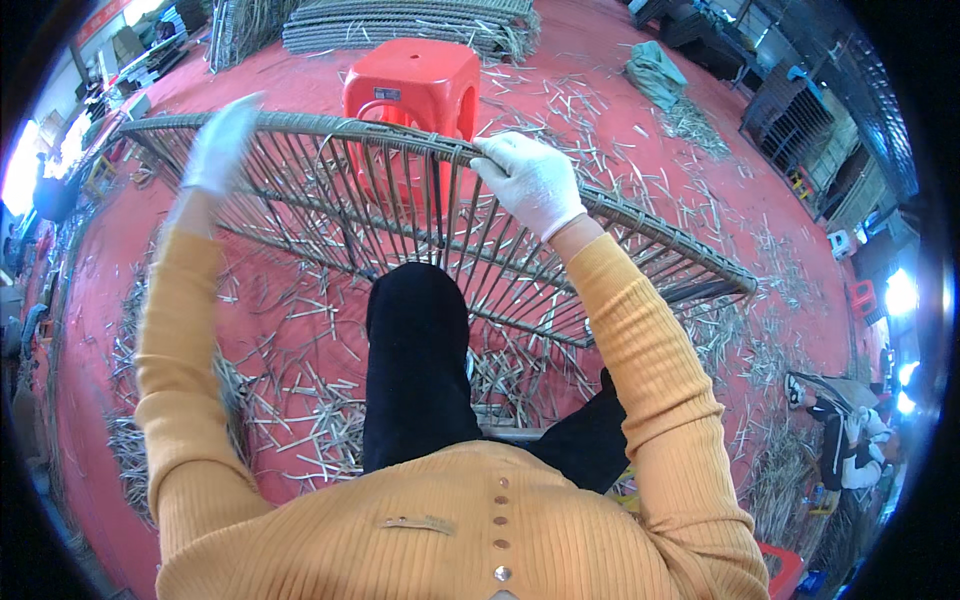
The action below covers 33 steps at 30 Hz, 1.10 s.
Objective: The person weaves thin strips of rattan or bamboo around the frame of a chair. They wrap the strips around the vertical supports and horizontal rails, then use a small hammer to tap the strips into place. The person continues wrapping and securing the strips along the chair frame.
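A long wicker frame point(350, 215) of thin upright rods, with a rim wrapped in strands, stretches across in front of me above the floor. My right hand point(530, 182), in a white glove, is closed over the rim right of its middle, thumb on the near side. My left hand point(220, 148), also gloved in white, is raised at the rim's left part. Motion smears its fingers, so I cannot tell whether they touch the rim. Near the middle, a thin loose strand point(325, 150) curls up from the rim.
Just beyond the frame stands a red plastic stool point(412, 72). Cut strips point(320, 425) litter the red floor point(270, 345). Stacked woven panels point(410, 25) lie at the back, a green sack point(655, 75) at the back right. Another person point(850, 440) sits at the far right.
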Each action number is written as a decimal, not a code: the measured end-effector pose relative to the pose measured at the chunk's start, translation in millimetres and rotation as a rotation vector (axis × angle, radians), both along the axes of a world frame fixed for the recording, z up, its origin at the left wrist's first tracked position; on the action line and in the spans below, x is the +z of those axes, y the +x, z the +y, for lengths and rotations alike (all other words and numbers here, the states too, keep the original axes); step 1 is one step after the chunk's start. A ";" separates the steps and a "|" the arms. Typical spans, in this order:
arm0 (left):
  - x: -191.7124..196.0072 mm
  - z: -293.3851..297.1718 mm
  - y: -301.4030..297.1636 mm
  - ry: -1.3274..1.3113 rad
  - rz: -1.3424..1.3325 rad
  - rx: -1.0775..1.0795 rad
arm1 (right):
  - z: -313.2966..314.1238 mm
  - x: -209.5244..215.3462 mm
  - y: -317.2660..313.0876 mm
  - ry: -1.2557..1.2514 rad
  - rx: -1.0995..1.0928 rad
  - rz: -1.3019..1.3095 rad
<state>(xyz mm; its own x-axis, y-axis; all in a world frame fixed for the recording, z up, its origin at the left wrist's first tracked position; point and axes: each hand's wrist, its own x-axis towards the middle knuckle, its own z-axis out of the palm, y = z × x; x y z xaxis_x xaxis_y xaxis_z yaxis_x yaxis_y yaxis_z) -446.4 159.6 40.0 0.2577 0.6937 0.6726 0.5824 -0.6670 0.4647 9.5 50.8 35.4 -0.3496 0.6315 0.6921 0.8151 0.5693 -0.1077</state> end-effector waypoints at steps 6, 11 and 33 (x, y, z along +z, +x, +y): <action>56.3 -97.9 -251.9 -0.985 1.381 1.085 | 10.6 -10.0 0.7 0.072 -0.039 0.033; 56.5 -81.4 12.4 0.132 0.161 0.306 | 19.6 -15.4 -1.7 0.207 -0.040 0.016; -7.5 4.3 292.6 0.253 0.352 -0.368 | -7.6 -1.2 113.1 -0.026 -0.218 0.132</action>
<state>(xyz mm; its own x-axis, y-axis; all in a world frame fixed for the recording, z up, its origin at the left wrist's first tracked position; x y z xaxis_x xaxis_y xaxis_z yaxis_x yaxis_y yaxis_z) -153.8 163.9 32.5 0.6905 0.3442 0.6361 0.3817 -0.9205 0.0837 122.6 43.2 34.2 -0.1105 0.7001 0.7055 0.8963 0.3769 -0.2335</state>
